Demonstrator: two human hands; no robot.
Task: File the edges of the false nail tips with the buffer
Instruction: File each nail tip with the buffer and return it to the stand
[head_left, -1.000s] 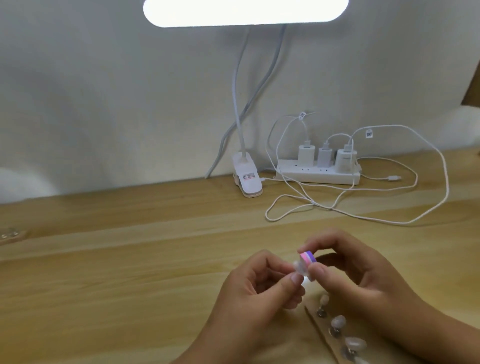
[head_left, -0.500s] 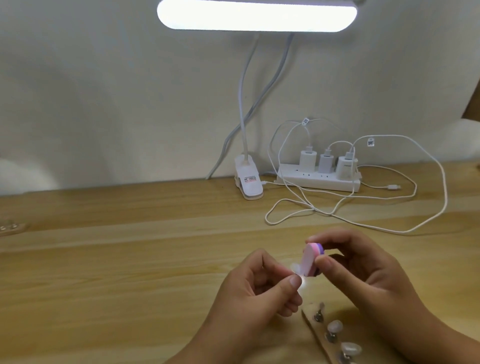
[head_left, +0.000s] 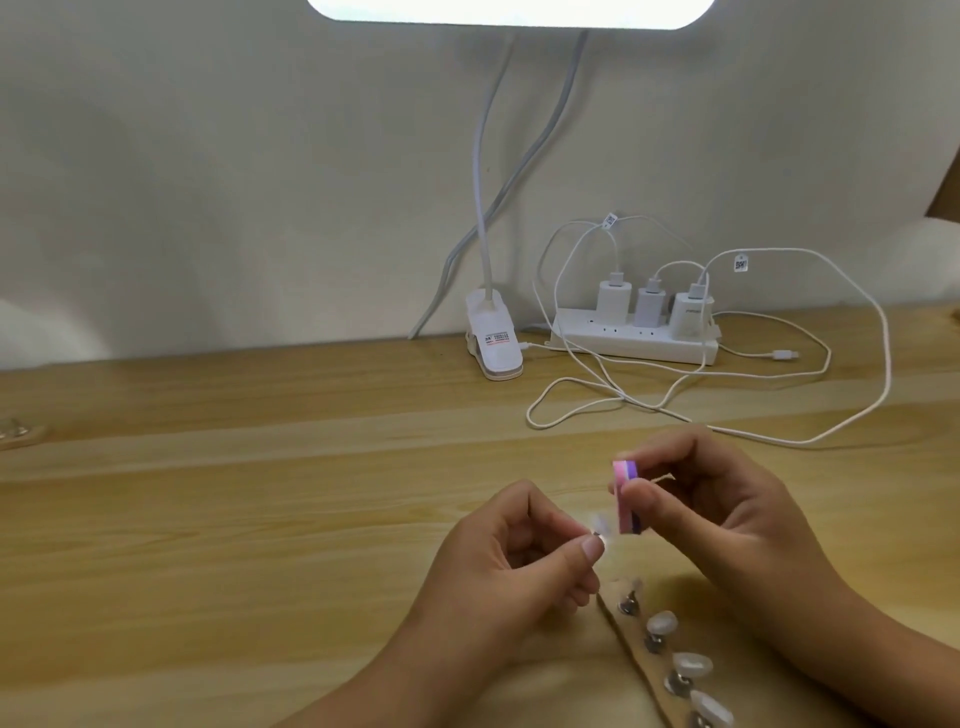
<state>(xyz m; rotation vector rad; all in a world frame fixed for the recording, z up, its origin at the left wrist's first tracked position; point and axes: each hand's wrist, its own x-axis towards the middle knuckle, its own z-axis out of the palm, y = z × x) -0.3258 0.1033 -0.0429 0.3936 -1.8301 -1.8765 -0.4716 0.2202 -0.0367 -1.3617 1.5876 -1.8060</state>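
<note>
Fingers (head_left: 589, 548) of left hand (head_left: 519, 561) curled, thumb and forefinger pinching one small translucent nail tip (head_left: 602, 526); tip blurred, detail not readable. Fingers (head_left: 644, 499) of right hand (head_left: 727, 519) curled, gripping pink-and-purple buffer (head_left: 626, 472) by its broad faces, block held on end, lower end just beside pinched tip and to right of left fingers; contact not discernible. Both hands raised above wooden tabletop (head_left: 260, 519).

Below fingers of both hands, nearer the wearer: tan strip (head_left: 634, 649) lying on tabletop, bearing a row of metal studs (head_left: 654, 644), with pale false nail tips (head_left: 662, 621) mounted on them.

Well beyond fingers, against wall: white power strip (head_left: 639, 345) with three chargers (head_left: 613, 301) plugged in, looped white cables (head_left: 571, 410), lamp clip (head_left: 493, 343) with gooseneck rising to lit lamp head (head_left: 514, 8) at top edge.

Far left of left fingers, at frame edge: small tan piece (head_left: 15, 431) with studs, cut off.
</note>
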